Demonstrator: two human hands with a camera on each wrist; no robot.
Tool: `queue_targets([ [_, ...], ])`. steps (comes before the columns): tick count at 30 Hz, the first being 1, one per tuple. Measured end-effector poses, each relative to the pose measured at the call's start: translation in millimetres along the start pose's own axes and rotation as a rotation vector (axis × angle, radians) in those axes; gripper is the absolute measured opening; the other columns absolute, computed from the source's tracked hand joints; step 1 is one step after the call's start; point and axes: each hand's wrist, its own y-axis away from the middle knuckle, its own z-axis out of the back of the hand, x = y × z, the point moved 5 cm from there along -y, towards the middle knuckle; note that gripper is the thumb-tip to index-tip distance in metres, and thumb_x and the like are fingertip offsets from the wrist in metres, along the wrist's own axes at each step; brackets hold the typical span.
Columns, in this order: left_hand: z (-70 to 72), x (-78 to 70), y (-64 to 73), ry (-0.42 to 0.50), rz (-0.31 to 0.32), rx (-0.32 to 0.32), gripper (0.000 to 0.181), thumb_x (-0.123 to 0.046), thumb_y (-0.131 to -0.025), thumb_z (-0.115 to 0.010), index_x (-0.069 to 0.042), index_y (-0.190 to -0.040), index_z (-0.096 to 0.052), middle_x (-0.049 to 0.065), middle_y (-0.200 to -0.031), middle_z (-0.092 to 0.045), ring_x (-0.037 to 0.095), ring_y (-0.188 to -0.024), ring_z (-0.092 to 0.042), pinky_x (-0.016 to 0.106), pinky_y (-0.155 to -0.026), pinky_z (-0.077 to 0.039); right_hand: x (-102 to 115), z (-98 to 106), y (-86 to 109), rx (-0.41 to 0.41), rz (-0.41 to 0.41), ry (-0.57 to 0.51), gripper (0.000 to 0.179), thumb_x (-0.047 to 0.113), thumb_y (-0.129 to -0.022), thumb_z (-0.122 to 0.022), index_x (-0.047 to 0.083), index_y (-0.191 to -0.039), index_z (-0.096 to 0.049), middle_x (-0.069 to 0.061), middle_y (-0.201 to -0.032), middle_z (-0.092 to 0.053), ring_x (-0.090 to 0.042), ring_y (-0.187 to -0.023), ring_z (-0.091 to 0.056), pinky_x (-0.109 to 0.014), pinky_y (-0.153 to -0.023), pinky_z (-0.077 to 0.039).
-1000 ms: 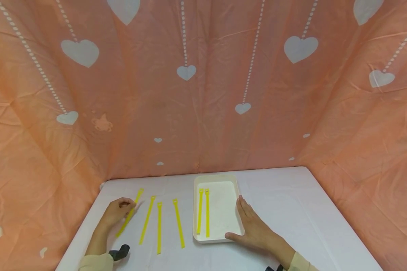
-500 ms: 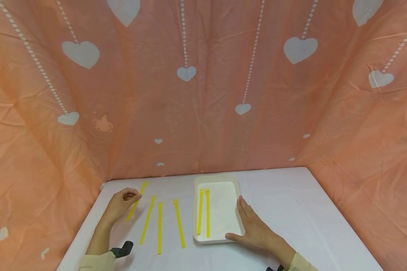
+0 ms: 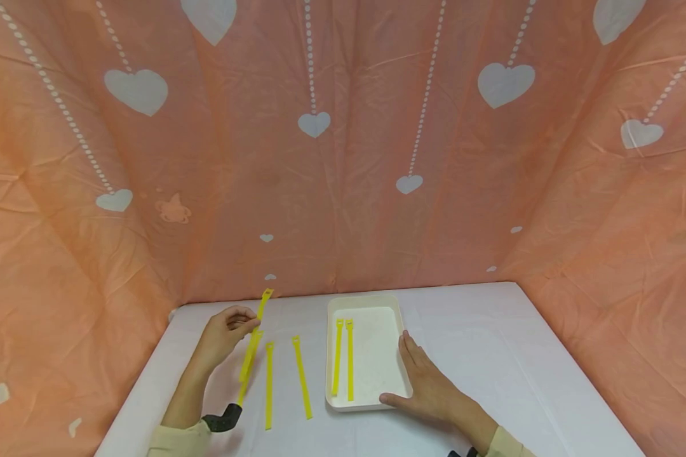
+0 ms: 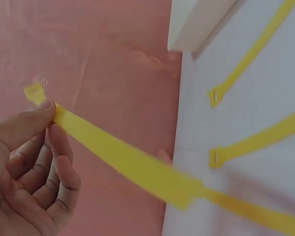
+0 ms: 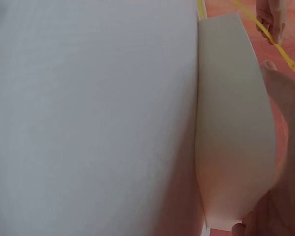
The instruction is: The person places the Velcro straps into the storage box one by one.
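Note:
My left hand (image 3: 225,336) pinches a yellow hook-and-loop cable tie (image 4: 123,152) between thumb and fingers, just below its slotted head. The strap is lifted and slants down in front of another yellow cable tie (image 3: 242,395) lying on the table, hiding part of it. Two more ties, one upright in view (image 3: 269,387) and one tilted (image 3: 302,377), lie farther right. With straight fingers along the right side and thumb at the near edge, my right hand (image 3: 431,388) rests against a white tray (image 3: 377,362). Inside the tray, two yellow ties (image 3: 350,362) lie side by side at the left.
A white cloth (image 3: 491,355) covers the table. Orange-pink curtain with white hearts (image 3: 314,124) encloses the back and both sides. A black wrist camera mount (image 3: 224,419) sits on my left wrist.
My left hand has lifted the leftmost cable tie off the table and moved it rightward and up, over the neighbouring tie. My right hand and the tray have stayed put.

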Motion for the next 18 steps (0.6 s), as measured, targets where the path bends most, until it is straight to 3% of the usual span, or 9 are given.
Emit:
queue_targets([
  [6,-12.3,-10.0,-0.3,0.056,-0.01,0.017,0.029,-0.02,-0.103,-0.076,0.001,-0.122,-0.07,0.012,-0.11,-0.076,0.024,-0.1,-0.075,0.027,-0.082,-0.061,-1,-1,-0.3,-0.003,0.002,0.004,0.126,0.078,-0.091,-0.067,-0.011,-0.166,-0.018,-0.029,-0.176,-0.014,-0.047,-0.16,-0.024,-0.061,-0.126,-0.03],
  [18,-45.2,-28.4,-0.9,0.146,-0.015,0.045,0.03,-0.022,-0.102,-0.078,-0.002,-0.123,-0.072,0.009,-0.11,-0.077,0.02,-0.098,-0.074,0.025,-0.08,-0.059,-2,-2,-1.4,0.037,-0.01,0.004,0.126,0.078,-0.092,-0.066,-0.01,-0.167,-0.015,-0.027,-0.177,-0.01,-0.044,-0.162,-0.021,-0.058,-0.128,-0.028],
])
